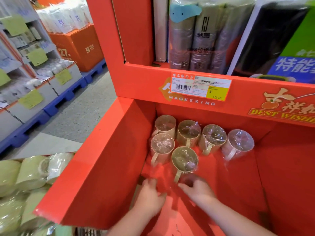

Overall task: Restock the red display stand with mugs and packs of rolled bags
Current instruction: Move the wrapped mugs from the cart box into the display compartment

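Plainly both hands are blurred low in the red display stand [105,176]: the left hand [150,196] looks empty with fingers spread, while the right hand [197,189] curls near the handle of the nearest mug [185,160], though whether it grips anything I cannot tell. Six film-wrapped mugs stand upright on the bin floor; they are probably stiff, breakable and slippery in their wrap, best taken round the body. More mugs [25,171] lie at lower left, cut off, and the rolled bags [196,36] stand on the shelf above.

light: bright, even, from overhead | glare: highlights on the plastic wrap of the mugs [187,135] | shadow: soft, inside the red stand [109,167] | blur: both hands below the mugs smeared | edges: stand's lines bowed by wide-angle lens
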The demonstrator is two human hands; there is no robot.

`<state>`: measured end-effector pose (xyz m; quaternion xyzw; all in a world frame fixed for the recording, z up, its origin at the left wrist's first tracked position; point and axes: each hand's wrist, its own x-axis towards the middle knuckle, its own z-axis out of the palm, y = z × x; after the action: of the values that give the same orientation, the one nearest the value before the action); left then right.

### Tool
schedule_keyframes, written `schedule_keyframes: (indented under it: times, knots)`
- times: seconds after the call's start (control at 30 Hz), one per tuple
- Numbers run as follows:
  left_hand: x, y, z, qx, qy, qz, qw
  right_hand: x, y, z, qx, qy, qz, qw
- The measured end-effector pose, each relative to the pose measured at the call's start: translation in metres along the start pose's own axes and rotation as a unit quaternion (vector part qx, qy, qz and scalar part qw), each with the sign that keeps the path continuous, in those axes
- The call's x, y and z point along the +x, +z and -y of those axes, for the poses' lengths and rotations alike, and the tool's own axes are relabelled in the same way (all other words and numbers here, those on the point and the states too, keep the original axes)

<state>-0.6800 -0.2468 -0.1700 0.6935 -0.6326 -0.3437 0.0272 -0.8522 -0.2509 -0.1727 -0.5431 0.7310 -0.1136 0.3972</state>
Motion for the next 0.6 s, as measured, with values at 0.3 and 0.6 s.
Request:
schedule_keyframes:
  times: [0.3,0.6]
  knots:
    - [-0.041,-0.005,0.024,0.206,0.074,0.03,0.975,0.002,-0.039,0.013,-0.167,-0.05,-0.143,0.974]
    - [-0.041,-0.003,0.03,0.216,0.077,0.04,0.973,0.018,-0.052,0.0,-0.154,-0.059,-0.099,0.981]
